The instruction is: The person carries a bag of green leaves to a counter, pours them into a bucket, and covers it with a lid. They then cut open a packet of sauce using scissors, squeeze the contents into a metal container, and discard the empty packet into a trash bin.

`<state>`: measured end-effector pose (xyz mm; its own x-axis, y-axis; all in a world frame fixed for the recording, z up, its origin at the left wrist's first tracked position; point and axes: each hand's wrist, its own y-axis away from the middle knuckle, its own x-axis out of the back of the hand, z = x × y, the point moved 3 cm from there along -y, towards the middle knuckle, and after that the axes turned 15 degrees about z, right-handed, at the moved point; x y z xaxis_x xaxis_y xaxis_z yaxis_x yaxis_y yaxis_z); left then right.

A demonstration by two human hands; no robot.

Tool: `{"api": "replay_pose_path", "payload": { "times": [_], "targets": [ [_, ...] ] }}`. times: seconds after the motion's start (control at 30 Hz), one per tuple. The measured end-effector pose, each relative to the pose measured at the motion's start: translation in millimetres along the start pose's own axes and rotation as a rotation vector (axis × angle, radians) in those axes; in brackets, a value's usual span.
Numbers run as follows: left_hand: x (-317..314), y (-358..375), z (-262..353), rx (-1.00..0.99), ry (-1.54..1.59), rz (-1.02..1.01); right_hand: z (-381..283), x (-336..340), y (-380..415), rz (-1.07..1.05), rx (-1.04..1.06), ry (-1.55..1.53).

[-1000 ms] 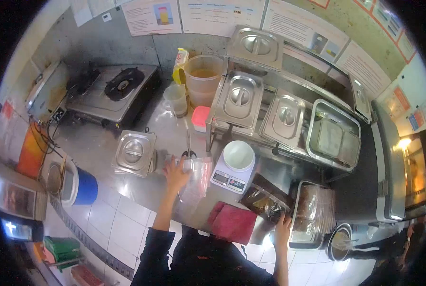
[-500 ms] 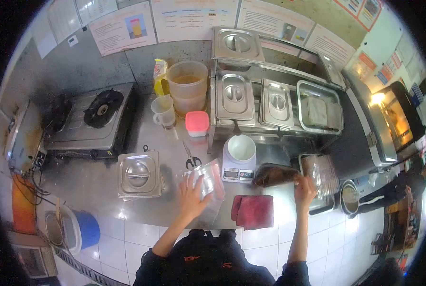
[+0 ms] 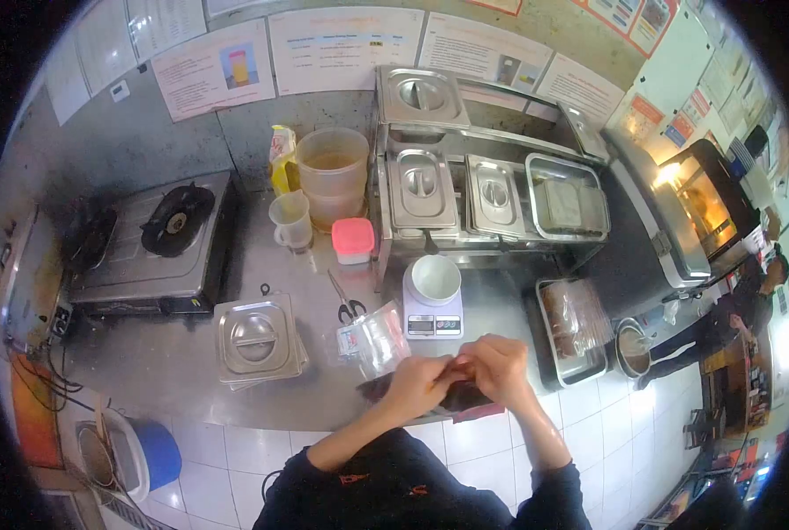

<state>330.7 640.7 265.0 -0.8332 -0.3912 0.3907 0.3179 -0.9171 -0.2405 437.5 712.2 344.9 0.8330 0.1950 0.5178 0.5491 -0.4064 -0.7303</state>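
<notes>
My left hand (image 3: 417,386) and my right hand (image 3: 498,367) meet over the counter's front edge, both closed on a dark brown plastic pouch (image 3: 459,399). Their fingers pinch its upper edge, and the pouch sags below and out to the left. A folded maroon cloth (image 3: 480,412) shows only partly beneath it. Just beyond my hands stands a white kitchen scale (image 3: 433,325) carrying a white bowl (image 3: 436,279). Clear plastic bags (image 3: 379,340) lie to the left of the scale, beside black-handled scissors (image 3: 349,310).
Lidded steel pans (image 3: 256,339) sit at left, near a gas stove (image 3: 165,234). Behind are a measuring jug (image 3: 292,221), a large plastic pitcher (image 3: 333,177) and a pink-lidded tub (image 3: 353,240). A steel tray (image 3: 575,375) holds wrapped packets at right. Another person (image 3: 737,309) stands far right.
My right hand has brought the dark pouch leftward from beside the tray to the front of the scale. My left hand has left the clear bags and joined it on the pouch.
</notes>
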Motion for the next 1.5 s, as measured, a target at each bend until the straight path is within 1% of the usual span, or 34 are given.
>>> {"api": "replay_pose_path", "payload": {
  "times": [0.03, 0.07, 0.1, 0.13, 0.17, 0.2, 0.23, 0.27, 0.33, 0.37, 0.4, 0.47, 0.5, 0.53, 0.6, 0.63, 0.67, 0.7, 0.77, 0.8, 0.87, 0.9, 0.93, 0.97, 1.0, 1.07, 1.1, 1.17, 1.2, 1.27, 1.33, 1.4, 1.43, 1.5],
  "targets": [
    [9, 5, 5, -0.141, 0.092, 0.242, -2, 1, 4, 0.0, 0.004, 0.0],
    [14, 12, 2, -0.142, 0.093, 0.248, 1, 2, 8, -0.058, -0.268, -0.071],
    [23, 22, -7, -0.035, 0.15, 0.288, 5, 1, 14, -0.121, -0.54, -0.142],
    [33, 30, -16, 0.073, 0.205, 0.328, 10, 4, 19, -0.128, -0.535, -0.147],
    [43, 37, -21, 0.075, 0.199, 0.338, 21, 4, 27, -0.184, -0.596, -0.373],
    [55, 45, -28, 0.149, 0.291, 0.451, 25, 1, 35, -0.244, -0.654, -0.603],
    [65, 53, -33, 0.223, 0.382, 0.564, 28, -5, 50, -0.305, -0.956, -0.666],
    [71, 58, -35, 0.225, 0.376, 0.578, 26, -13, 54, -0.318, -0.951, -0.674],
    [78, 71, -43, 0.397, 0.507, 0.644, 20, -35, 59, -0.254, -1.012, -0.607],
    [79, 79, -54, 0.385, 0.482, 0.7, 16, -43, 53, -0.236, -0.88, -0.485],
    [82, 85, -61, 0.386, 0.476, 0.712, 12, -53, 49, -0.246, -0.876, -0.494],
    [88, 98, -75, 0.449, 0.593, 0.816, 0, -68, 36, -0.13, -0.711, -0.62],
    [90, 104, -80, 0.451, 0.588, 0.831, -4, -78, 34, -0.077, -0.565, -0.656],
    [91, 110, -86, 0.467, 0.629, 0.855, -3, -91, 37, -0.089, -0.562, -0.667],
    [96, 126, -100, 0.487, 0.668, 0.893, -4, -110, 46, -0.035, -0.469, -0.576],
    [102, 134, -107, 0.494, 0.557, 0.901, -6, -120, 49, -0.123, -0.57, -0.503],
    [106, 141, -112, 0.499, 0.446, 0.909, -12, -128, 49, -0.135, -0.564, -0.511],
    [110, 141, -107, 0.501, 0.442, 0.923, -18, -137, 50, -0.203, -0.581, -0.515],
    [133, 137, -71, 0.193, -0.066, 1.123, -24, -162, 66, -0.344, -0.633, -0.486],
    [144, 132, -52, 0.197, -0.072, 1.131, -30, -168, 64, -0.352, -0.629, -0.494],
    [147, 113, -9, -0.165, -0.866, 0.687, -43, -175, 60, -0.432, -0.561, -0.52],
    [142, 116, -20, -0.157, -0.872, 0.691, -45, -177, 55, -0.44, -0.559, -0.527],
    [131, 118, -44, -0.061, -0.748, 0.577, -50, -179, 49, -0.463, -0.435, -0.53],
    [126, 116, -52, 0.031, -0.623, 0.462, -54, -181, 46, -0.481, -0.312, -0.532],
    [126, 115, -53, 0.031, -0.629, 0.466, -52, -183, 47, -0.481, -0.307, -0.538],
    [129, 107, -50, 0.351, -0.518, 0.411, -37, -189, 53, -0.396, -0.474, -0.437],
    [128, 108, -52, 0.357, -0.52, 0.417, -34, -192, 54, -0.401, -0.471, -0.442],
    [127, 110, -60, 0.214, -0.475, 0.537, -26, -199, 54, -0.384, -0.512, -0.46],
    [125, 113, -71, 0.22, -0.48, 0.545, -24, -202, 48, -0.391, -0.507, -0.468],
    [123, 123, -86, 0.145, -0.404, 0.685, -20, -216, 27, -0.475, -0.52, -0.549],
    [124, 129, -86, 0.119, -0.369, 0.724, -29, -241, 3, -0.302, -0.34, -0.392],
    [124, 138, -81, 0.093, -0.329, 0.753, -37, -281, -8, -0.262, -0.091, -0.346],
    [126, 143, -73, 0.056, -0.318, 0.757, -38, -301, -6, -0.262, -0.091, -0.349],
    [132, 147, -55, 0.017, -0.307, 0.765, -44, -336, 0, -0.371, 0.202, -0.085]
  ]
}}
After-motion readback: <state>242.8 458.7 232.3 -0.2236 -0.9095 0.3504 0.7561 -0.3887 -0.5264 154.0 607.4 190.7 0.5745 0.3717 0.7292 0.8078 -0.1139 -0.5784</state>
